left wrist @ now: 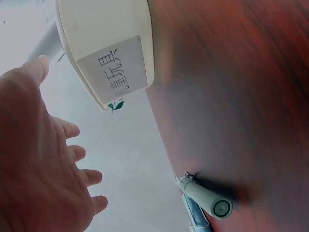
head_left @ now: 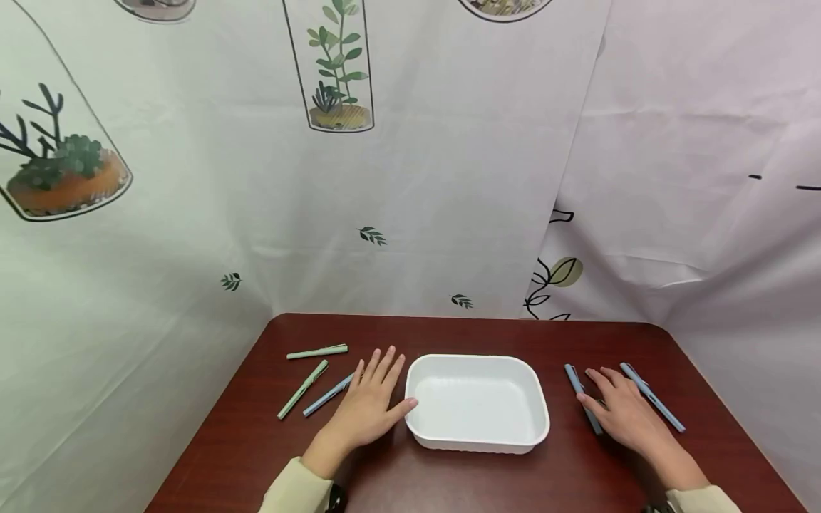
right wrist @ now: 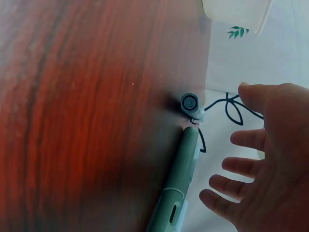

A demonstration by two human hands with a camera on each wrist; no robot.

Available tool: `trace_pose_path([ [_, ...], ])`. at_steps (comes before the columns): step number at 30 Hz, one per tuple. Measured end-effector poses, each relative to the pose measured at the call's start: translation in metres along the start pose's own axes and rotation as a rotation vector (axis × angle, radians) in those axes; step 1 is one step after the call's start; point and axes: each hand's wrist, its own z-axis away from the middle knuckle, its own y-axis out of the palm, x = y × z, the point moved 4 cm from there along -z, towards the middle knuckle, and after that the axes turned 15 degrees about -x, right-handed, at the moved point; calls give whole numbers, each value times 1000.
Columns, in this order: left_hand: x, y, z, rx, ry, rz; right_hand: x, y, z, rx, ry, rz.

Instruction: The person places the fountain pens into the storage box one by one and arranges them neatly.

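My left hand (head_left: 362, 413) is spread, palm down, with its thumb at the left rim of a white plastic tray (head_left: 477, 444). Its fingers overlap the end of a blue pen (head_left: 328, 395). In the left wrist view, the hand (left wrist: 43, 154) holds nothing. Over on the right, my right hand (head_left: 625, 413) hovers with loose fingers between a blue pen (head_left: 577, 385) and another blue pen (head_left: 661, 406). A green pen (right wrist: 181, 169) shows below the right hand (right wrist: 270, 169) in the right wrist view; the hand mostly hides it from the head view.
Two light green pens (head_left: 317, 352) (head_left: 303, 390) lie at the left of the dark red-brown table (head_left: 513, 335). A label (left wrist: 116, 70) with printed characters is stuck to the tray's side. White curtain with printed plants (head_left: 417, 178) hangs behind and around the table.
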Motion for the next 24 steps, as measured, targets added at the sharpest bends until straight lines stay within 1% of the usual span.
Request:
trace_pose_path([
  [10, -8, 4, 2, 12, 27, 24, -1, 5, -3, 30, 27, 4],
  [16, -9, 5, 5, 39, 38, 6, 2, 7, -4, 49, 38, 6],
  [20, -12, 6, 6, 53, 43, 16, 3, 7, -4, 35, 30, 4],
  [24, -17, 10, 4, 69, 49, 25, -1, 8, -5, 34, 41, 5],
])
